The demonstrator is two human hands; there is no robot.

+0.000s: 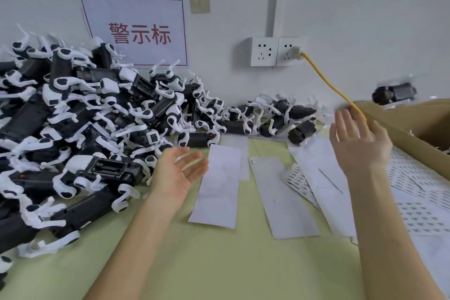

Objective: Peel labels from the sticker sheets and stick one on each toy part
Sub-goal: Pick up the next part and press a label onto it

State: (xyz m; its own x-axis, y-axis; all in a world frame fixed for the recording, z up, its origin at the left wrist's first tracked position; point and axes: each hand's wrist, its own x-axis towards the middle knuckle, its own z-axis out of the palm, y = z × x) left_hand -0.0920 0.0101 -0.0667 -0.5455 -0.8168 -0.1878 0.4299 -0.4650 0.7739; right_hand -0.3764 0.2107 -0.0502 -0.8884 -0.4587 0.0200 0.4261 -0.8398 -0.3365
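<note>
Dozens of toy parts [73, 129] lie heaped at left and along the far wall on the green table [219, 263]. Left hand [179, 173], fingers loose, holds nothing beside the heap. Right hand [358, 143], fingers spread, empty, is raised before the cardboard box [414, 124], a yellow cable [326, 80] passing behind it. Sticker sheets [418, 214] lie between and right.

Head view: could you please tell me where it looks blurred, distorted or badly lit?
In the head view, the right hand and the toy part above the cardboard box are smeared by motion; the left hand blurs slightly at the fingertips; the wall sign is sharp; the wide lens tilts the wall conduit; light is soft and even, without glare.
</note>
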